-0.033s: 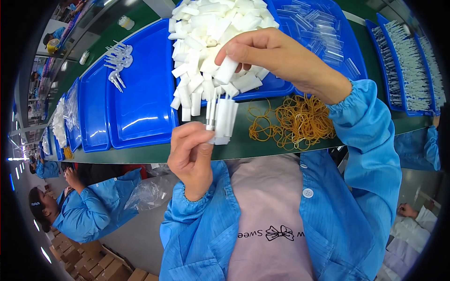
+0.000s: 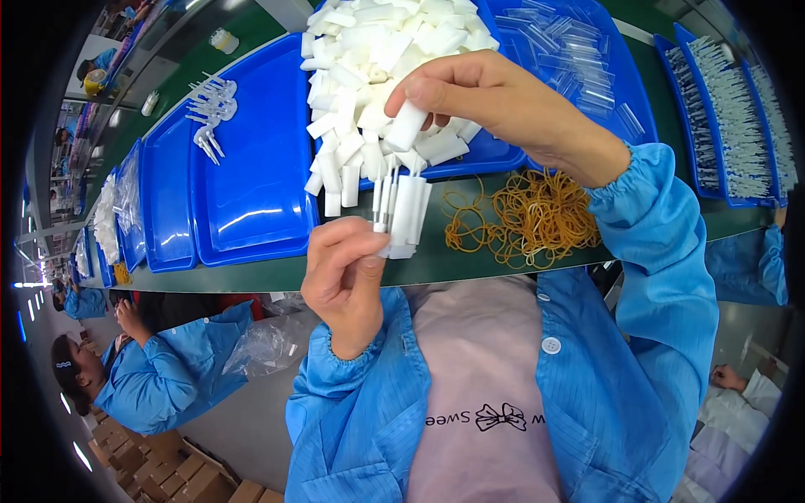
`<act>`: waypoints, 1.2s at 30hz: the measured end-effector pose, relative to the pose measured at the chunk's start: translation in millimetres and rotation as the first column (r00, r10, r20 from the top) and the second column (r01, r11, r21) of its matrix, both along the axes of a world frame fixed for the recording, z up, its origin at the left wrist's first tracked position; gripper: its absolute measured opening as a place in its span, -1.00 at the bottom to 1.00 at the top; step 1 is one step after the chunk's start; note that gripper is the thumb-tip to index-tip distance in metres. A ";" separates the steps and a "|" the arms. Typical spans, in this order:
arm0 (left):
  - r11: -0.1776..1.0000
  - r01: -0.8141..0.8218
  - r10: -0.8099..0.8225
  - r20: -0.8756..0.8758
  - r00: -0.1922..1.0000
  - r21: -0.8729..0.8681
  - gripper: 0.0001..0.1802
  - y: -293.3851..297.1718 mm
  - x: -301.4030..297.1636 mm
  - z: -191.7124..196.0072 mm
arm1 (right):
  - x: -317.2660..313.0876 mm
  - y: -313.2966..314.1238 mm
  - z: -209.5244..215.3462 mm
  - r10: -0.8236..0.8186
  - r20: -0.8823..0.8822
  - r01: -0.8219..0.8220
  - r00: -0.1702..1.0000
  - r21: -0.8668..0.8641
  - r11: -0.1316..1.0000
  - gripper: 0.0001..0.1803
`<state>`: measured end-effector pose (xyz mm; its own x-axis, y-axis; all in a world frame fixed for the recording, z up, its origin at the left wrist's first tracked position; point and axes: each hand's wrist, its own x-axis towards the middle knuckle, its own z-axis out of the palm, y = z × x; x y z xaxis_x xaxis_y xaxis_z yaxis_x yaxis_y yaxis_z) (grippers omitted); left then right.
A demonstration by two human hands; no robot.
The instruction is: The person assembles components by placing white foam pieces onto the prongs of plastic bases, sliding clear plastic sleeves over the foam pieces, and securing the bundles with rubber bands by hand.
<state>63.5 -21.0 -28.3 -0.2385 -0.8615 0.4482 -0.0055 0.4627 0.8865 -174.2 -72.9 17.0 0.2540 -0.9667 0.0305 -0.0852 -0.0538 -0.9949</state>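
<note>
My left hand [image 2: 345, 281] pinches the base of a white pronged plastic piece [image 2: 381, 216] between thumb and fingers. Its thin prongs point up and away from me, and white sleeves cover several of them on the right side. Just above the prong tips, my right hand [image 2: 486, 96] grips one loose white sleeve [image 2: 406, 127], tilted, its lower end apart from the prongs. Behind both hands rises a heap of similar white sleeves [image 2: 369, 46] in a blue tray, partly hidden by my right hand.
Clear tubes [image 2: 579, 67] fill a blue tray at the back right. Tan rubber bands [image 2: 545, 220] lie on the green table [image 2: 457, 267]. A blue tray [image 2: 260, 197] on the left holds pronged pieces [image 2: 214, 102]. Filled blue racks [image 2: 728, 117] stand far right. A co-worker [image 2: 159, 373] sits left.
My left hand has shifted slightly to the right, and the pronged piece has turned a little in it. My right hand looks unmoved.
</note>
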 end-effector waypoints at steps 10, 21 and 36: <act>0.989 0.103 -0.090 -0.119 0.989 0.106 -0.86 1.9 -6.5 6.5 | 2.2 9.7 4.1 0.049 0.289 -0.101 0.956 0.168 0.981 -0.65; 0.979 0.192 -0.178 0.169 0.969 -0.074 -0.75 -3.8 -8.7 11.4 | -9.3 25.0 10.8 0.098 0.190 -0.147 0.977 0.263 0.953 -0.76; 0.957 0.085 -0.083 -0.019 0.996 0.278 -0.76 13.2 -16.9 2.6 | -0.1 55.5 9.1 0.065 0.026 -0.066 0.998 0.059 0.996 -0.81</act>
